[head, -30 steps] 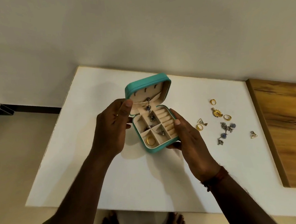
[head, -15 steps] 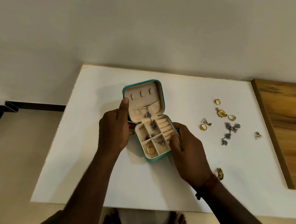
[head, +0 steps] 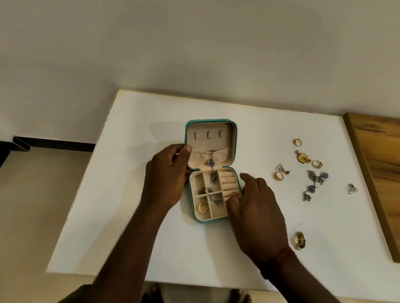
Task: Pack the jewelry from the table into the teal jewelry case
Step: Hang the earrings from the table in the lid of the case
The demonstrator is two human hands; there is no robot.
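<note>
The teal jewelry case (head: 235, 146) lies open and flat on the white table (head: 145, 122), its lid laid back. Its beige compartments hold a gold ring (head: 202, 208) and several small silver pieces (head: 207, 190). A blue pendant (head: 211, 162) hangs from the lid pocket. My left hand (head: 166, 179) grips the case's left side near the hinge, thumb on the lid edge. My right hand (head: 255, 209) holds the right wall, thumb on the ring rolls. Loose jewelry lies to the right: gold rings (head: 297, 142), a gold flower pendant (head: 303, 157), a blue flower cluster (head: 316, 182), triangle earrings (head: 352, 189).
Another gold flower piece (head: 300, 240) lies by my right wrist near the front edge. A wooden panel (head: 390, 173) borders the table on the right. A wall runs behind the table. The floor and my bare feet (head: 238, 301) show below the front edge.
The case, held up and tilted in both hands a second ago, has come down flat onto the table with its lid folded back. My right hand has slid along its right side.
</note>
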